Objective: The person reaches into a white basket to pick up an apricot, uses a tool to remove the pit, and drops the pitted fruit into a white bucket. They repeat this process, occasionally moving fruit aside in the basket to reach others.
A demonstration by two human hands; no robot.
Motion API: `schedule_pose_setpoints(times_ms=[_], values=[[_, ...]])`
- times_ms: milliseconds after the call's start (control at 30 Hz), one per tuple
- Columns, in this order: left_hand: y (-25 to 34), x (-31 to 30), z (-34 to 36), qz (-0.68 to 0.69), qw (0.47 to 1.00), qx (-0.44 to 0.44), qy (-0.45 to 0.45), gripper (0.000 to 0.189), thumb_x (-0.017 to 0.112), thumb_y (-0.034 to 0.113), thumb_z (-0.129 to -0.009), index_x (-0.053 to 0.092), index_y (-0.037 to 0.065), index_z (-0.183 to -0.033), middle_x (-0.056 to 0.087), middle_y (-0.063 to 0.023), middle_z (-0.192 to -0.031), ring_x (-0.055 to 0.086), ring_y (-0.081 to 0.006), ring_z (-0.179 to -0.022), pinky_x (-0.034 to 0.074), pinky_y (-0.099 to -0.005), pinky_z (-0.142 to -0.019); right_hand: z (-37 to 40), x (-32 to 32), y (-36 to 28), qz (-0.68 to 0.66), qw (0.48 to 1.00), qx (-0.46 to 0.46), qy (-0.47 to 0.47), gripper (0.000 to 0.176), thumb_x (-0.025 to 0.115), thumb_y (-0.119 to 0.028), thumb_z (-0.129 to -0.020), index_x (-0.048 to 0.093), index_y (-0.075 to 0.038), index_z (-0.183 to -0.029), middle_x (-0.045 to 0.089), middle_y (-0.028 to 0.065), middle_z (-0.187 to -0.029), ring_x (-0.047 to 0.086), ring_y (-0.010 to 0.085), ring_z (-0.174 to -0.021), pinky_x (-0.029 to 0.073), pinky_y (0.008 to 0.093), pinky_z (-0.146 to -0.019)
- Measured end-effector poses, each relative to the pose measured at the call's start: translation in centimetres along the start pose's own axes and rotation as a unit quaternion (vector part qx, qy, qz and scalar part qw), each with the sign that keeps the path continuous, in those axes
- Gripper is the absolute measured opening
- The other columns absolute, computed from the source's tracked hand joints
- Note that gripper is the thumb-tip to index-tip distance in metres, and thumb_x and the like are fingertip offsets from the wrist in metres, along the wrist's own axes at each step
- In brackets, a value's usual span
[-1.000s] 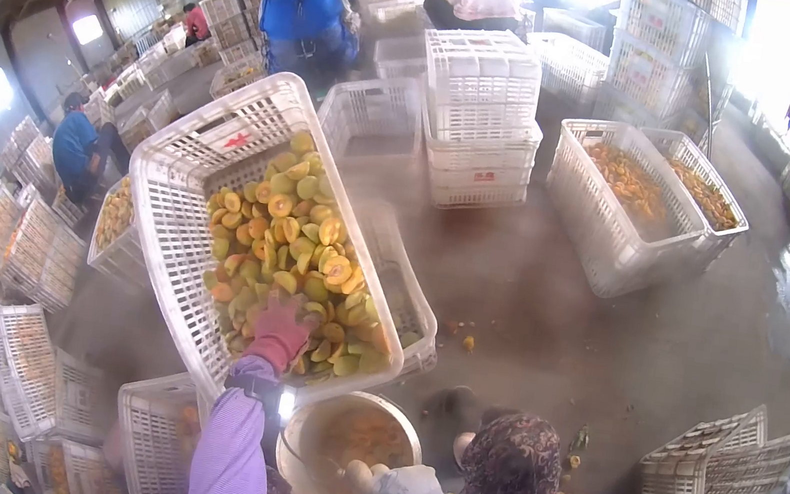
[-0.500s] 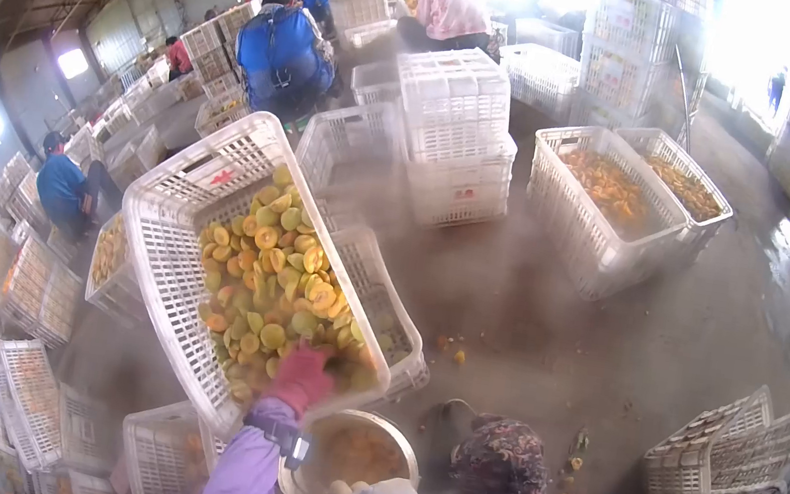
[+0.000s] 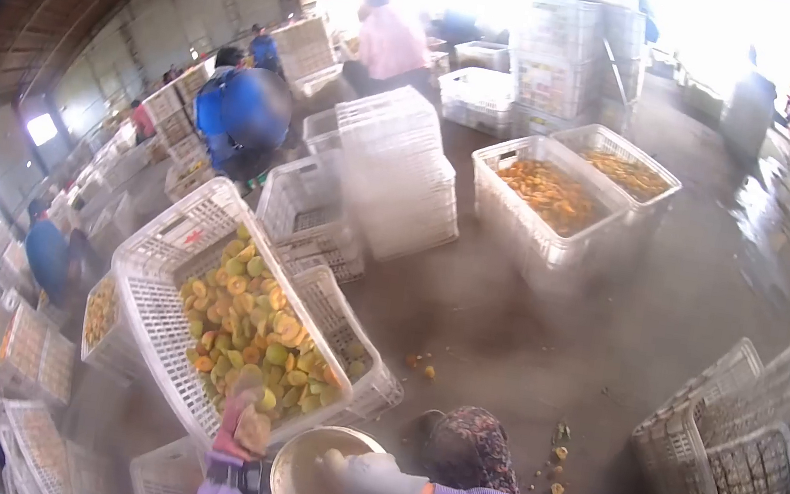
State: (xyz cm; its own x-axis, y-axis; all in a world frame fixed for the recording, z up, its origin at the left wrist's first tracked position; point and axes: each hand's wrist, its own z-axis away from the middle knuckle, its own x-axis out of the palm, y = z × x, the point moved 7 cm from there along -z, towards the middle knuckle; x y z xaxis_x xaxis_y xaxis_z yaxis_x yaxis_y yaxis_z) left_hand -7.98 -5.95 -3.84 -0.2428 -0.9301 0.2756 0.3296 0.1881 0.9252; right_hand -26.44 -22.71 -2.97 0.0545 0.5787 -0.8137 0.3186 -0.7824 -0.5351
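A tilted white crate [image 3: 152, 289] holds many halved yellow-green fruits [image 3: 249, 313]. At its lower edge is my left hand [image 3: 241, 426] in a pink glove, smeared by motion, with a tan patch at it that I cannot make out. My right hand [image 3: 377, 482], in a grey-white glove, hangs over a white bucket [image 3: 287, 479] with its fingers curled together. What those fingers hold, if anything, is hidden. The bucket stands just below the crate's lower corner.
Two crates of orange fruit pieces [image 3: 549, 196] stand ahead on the right. Stacked white crates [image 3: 390, 176] rise behind the fruit crate, and more crates [image 3: 740, 447] lean at the right. A person in blue [image 3: 241, 119] works at the back left. Fruit bits [image 3: 561, 454] lie on the floor.
My left hand has drawn back from the fruit to the crate's lower edge. My right hand remains over the bucket. The view has shifted, with the crate now lower in it.
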Motion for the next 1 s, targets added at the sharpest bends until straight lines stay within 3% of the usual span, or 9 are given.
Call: schedule_pose_setpoints(times_ms=[33,133,200,233,300,500,633,867,1000], values=[[0.7,1.8,2.3,0.025,0.999,0.01,-0.019,0.026,0.057,0.007,-0.083,0.055,0.008,-0.108,0.061,-0.0119,-0.101,0.061,-0.0245,-0.089,0.053,-0.0339,-0.082,0.0,-0.8,-1.2,0.176,0.981,-0.081,0.025,0.035,0.044,-0.029,-0.098,0.063,-0.002,-0.109,0.066,0.0131,-0.085,0.066,0.0218,-0.082,0.053,0.0296,-0.077],[-0.4,3.8,6.7,0.142,0.988,0.028,-0.053,0.028,0.053,-0.001,-0.083,0.05,0.003,-0.11,0.059,-0.0138,-0.099,0.06,-0.0262,-0.09,0.053,-0.0392,-0.088,-0.6,-1.7,-2.1,0.202,0.97,-0.107,0.079,0.029,0.045,-0.024,-0.097,0.058,-0.002,-0.111,0.063,0.0118,-0.079,0.064,0.0231,-0.073,0.053,0.0324,-0.068],[-1.5,4.1,9.5,0.16,0.986,-0.014,-0.051,0.029,0.057,0.002,-0.083,0.051,0.002,-0.112,0.059,-0.0146,-0.102,0.061,-0.0294,-0.093,0.052,-0.0438,-0.091,-0.9,-3.1,-2.1,-0.129,0.987,0.045,0.083,0.025,0.045,-0.021,-0.096,0.056,-0.002,-0.109,0.061,0.0112,-0.077,0.064,0.0242,-0.07,0.052,0.0352,-0.064],[-2.1,4.1,10.5,0.192,0.98,-0.006,-0.057,0.027,0.059,0.01,-0.087,0.053,0.0,-0.112,0.061,-0.0155,-0.103,0.061,-0.0312,-0.093,0.053,-0.0437,-0.088,-0.8,-2.0,-2.8,-0.133,0.987,0.074,-0.056,0.035,0.051,-0.017,-0.09,0.056,0.002,-0.119,0.063,0.0114,-0.099,0.063,0.0255,-0.082,0.052,0.0328,-0.078],[-2.9,3.6,12.0,0.204,0.977,-0.011,-0.06,0.027,0.059,0.01,-0.087,0.053,0.0,-0.112,0.061,-0.0152,-0.102,0.061,-0.0309,-0.093,0.053,-0.0433,-0.088,0.2,0.1,-3.9,-0.108,0.99,0.062,-0.059,0.031,0.049,-0.018,-0.091,0.057,-0.001,-0.116,0.064,0.015,-0.1,0.064,0.027,-0.087,0.052,0.0357,-0.079],[-2.3,0.9,14.8,0.159,0.985,-0.015,-0.064,0.025,0.058,0.011,-0.089,0.054,0.0,-0.111,0.062,-0.0145,-0.101,0.061,-0.03,-0.091,0.053,-0.0421,-0.086,1.7,4.7,-7.1,0.023,1.0,0.015,-0.009,0.027,0.048,-0.016,-0.088,0.052,0.002,-0.108,0.061,0.0128,-0.061,0.063,0.027,-0.05,0.043,0.0415,-0.038],[-1.4,-0.6,16.0,0.119,0.99,-0.002,-0.071,0.024,0.057,0.012,-0.089,0.055,0.001,-0.111,0.062,-0.014,-0.1,0.062,-0.0294,-0.09,0.053,-0.0414,-0.084,1.4,3.0,-7.7,0.084,0.995,0.009,-0.058,0.027,0.046,-0.016,-0.091,0.052,0.001,-0.111,0.06,0.0109,-0.064,0.062,0.0282,-0.052,0.047,0.0391,-0.044],[-2.0,2.4,17.7,0.056,0.993,0.005,-0.105,0.023,0.055,0.014,-0.091,0.056,0.002,-0.11,0.063,-0.0131,-0.098,0.062,-0.0283,-0.088,0.053,-0.04,-0.082,1.9,1.8,-7.7,0.065,0.992,-0.066,0.08,0.028,0.046,-0.016,-0.091,0.051,0.003,-0.111,0.061,0.0127,-0.068,0.063,0.0283,-0.058,0.047,0.0391,-0.045],[-3.4,5.7,19.3,0.022,0.991,0.012,-0.134,0.022,0.055,0.015,-0.092,0.056,0.002,-0.11,0.063,-0.0127,-0.097,0.062,-0.0277,-0.087,0.053,-0.0392,-0.081,2.4,-0.2,-10.3,-0.024,0.997,0.056,-0.054,0.024,0.044,-0.014,-0.093,0.053,0.0,-0.11,0.064,0.0163,-0.075,0.066,0.0368,-0.073,0.049,0.0475,-0.059]])
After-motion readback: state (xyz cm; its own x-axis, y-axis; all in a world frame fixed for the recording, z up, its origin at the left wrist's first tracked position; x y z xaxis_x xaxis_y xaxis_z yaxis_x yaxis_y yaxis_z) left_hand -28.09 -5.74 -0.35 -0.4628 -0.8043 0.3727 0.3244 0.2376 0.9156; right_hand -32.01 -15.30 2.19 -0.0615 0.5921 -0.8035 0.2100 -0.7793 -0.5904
